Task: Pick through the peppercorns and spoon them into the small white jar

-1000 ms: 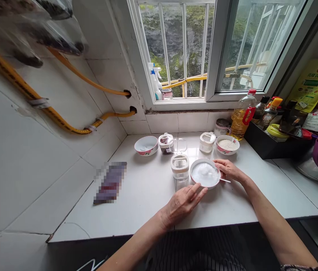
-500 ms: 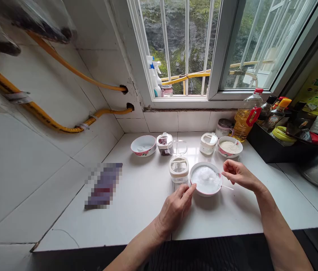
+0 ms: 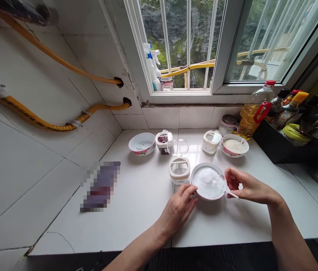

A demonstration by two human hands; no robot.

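A white bowl (image 3: 207, 197) with a pink rim stands on the counter, heaped with white grains (image 3: 208, 177). My left hand (image 3: 179, 206) grips its left rim with bent fingers. At the right rim is my right hand (image 3: 247, 184), its index finger and thumb apart along the edge and the other fingers curled. A white spoon (image 3: 233, 194) leans out of the bowl, its handle crossing close to my right thumb. Just left of the bowl sits a clear jar (image 3: 179, 171) with a cream rim, its transparent lid (image 3: 180, 146) raised.
Farther back stand a second bowl (image 3: 142, 145), a jar of dark red contents (image 3: 163, 141), a cream-lidded jar (image 3: 211, 142) and a bowl of pale grains (image 3: 235, 146). An oil bottle (image 3: 250, 114) and a black box (image 3: 285, 150) of bottles flank the right. A blurred flat item (image 3: 101, 188) lies left.
My right hand has come nearer the rim, and its thumb and index finger have spread apart. The spoon handle has shifted slightly toward me. The view has swung a little.
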